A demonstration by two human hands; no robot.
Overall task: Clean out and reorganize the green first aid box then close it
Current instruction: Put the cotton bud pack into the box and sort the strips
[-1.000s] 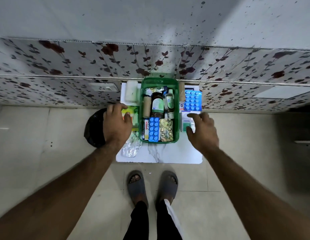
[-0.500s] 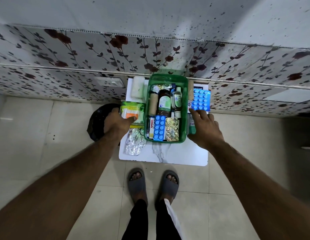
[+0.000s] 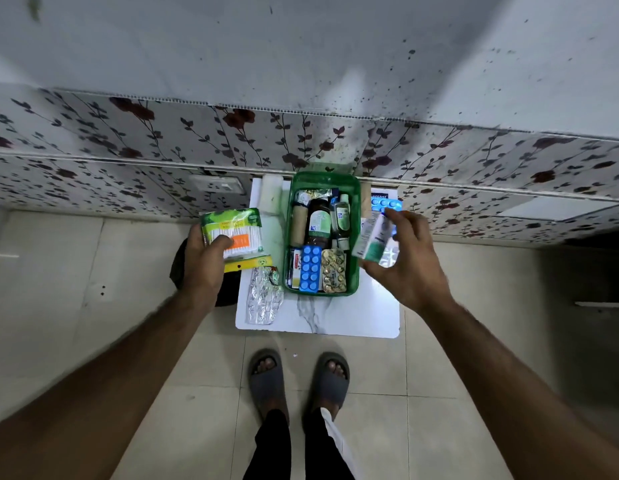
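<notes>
Grey slippers [image 3: 298, 380] on tiled floor [image 3: 76, 323], floral wall panel [image 3: 128, 140], wall socket [image 3: 221, 185].

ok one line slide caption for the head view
Left hand holds cotton swab pack, right hand a small carton, beside open green box.

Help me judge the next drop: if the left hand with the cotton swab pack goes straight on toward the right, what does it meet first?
Probably the left wall of the green box; the left hand holds the cotton swab pack beside it, though its height is unclear.
</notes>
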